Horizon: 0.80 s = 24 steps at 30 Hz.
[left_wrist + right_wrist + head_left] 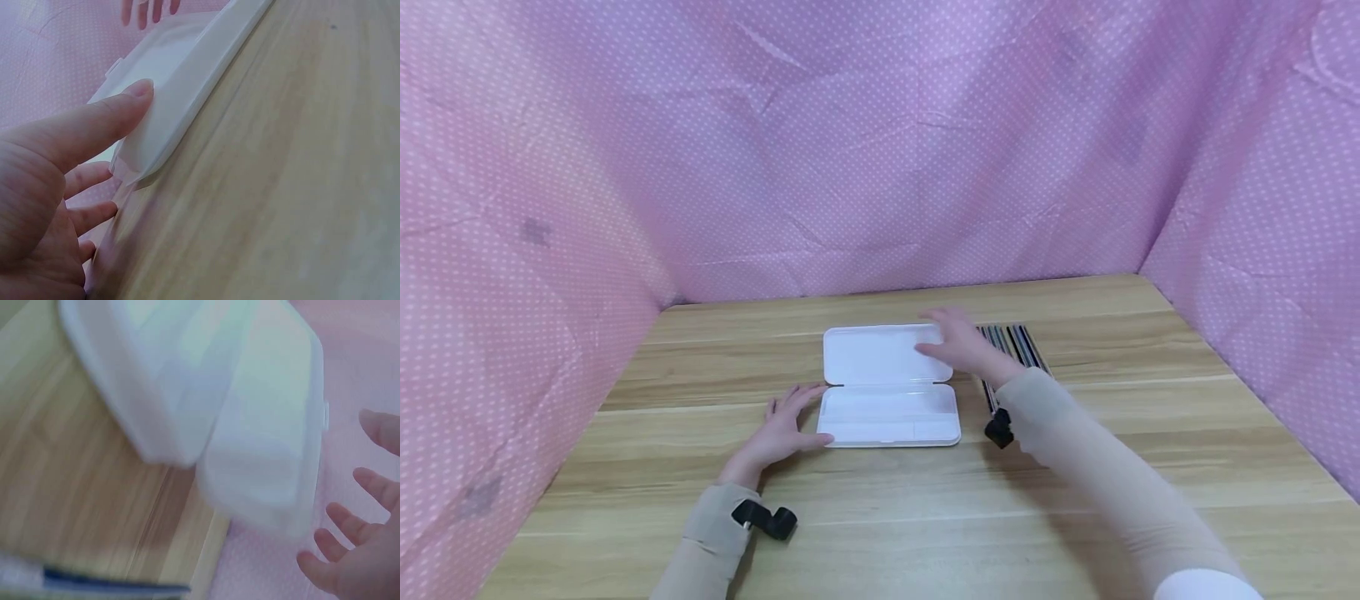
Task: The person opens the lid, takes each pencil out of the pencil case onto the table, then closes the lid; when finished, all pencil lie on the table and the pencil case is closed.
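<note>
A white plastic pencil case [887,427] lies unfolded on the table, its lid [880,354] laid back on the far side. At the case's left end is my left hand [782,429], fingers spread. Its thumb [115,115] rests against the near wall by the corner, and the other fingers lie along the end. My right hand [958,340] hovers at the lid's right end. In the right wrist view its fingers [375,487] are spread beside the lid's outer edge, apart from it, with nothing held.
Several slim, dark pencils or pens [1028,346] lie side by side right of the case, partly hidden under my right forearm. The wooden table [880,517] ends at a pink dotted curtain [880,167]. Each wrist wears a black camera [767,518].
</note>
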Each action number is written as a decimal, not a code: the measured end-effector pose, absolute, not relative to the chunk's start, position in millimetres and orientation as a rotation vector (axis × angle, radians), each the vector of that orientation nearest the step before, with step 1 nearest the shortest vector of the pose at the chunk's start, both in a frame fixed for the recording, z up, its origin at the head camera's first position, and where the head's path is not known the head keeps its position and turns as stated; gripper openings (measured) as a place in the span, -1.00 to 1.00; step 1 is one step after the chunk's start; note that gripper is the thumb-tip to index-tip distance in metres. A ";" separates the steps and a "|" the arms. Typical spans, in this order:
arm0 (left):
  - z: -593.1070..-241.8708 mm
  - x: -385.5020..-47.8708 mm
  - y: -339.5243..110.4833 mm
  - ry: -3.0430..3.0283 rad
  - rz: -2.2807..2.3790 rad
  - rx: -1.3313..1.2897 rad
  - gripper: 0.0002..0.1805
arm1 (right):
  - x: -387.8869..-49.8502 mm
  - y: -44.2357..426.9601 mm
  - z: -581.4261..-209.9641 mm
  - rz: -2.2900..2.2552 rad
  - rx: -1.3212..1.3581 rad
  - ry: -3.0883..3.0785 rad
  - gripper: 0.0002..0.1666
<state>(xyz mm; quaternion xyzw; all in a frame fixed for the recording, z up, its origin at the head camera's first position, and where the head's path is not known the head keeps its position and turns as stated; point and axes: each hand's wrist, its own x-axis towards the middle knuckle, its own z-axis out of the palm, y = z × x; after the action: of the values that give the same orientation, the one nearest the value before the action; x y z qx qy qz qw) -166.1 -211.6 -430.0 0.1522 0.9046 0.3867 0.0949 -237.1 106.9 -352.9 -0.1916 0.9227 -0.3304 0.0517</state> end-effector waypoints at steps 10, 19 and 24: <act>-430.3 -167.3 -212.1 2.712 1.113 0.461 -0.11 | -235.4 74.9 -355.5 -0.760 -0.617 2.845 -0.19; -428.7 -167.5 -210.3 2.711 1.124 0.465 -0.12 | -235.6 75.7 -358.4 -0.842 -0.571 2.839 -0.24; -429.2 -166.8 -209.7 2.720 1.129 0.458 -0.12 | -233.1 76.0 -358.3 -0.919 -0.616 2.828 -0.25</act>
<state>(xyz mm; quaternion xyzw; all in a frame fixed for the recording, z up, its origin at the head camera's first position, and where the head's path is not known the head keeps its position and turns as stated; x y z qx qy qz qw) -166.8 -209.7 -429.2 0.1533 0.9097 0.3774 0.0807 -233.1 76.0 -358.3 -0.2027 0.9300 -0.3021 0.0526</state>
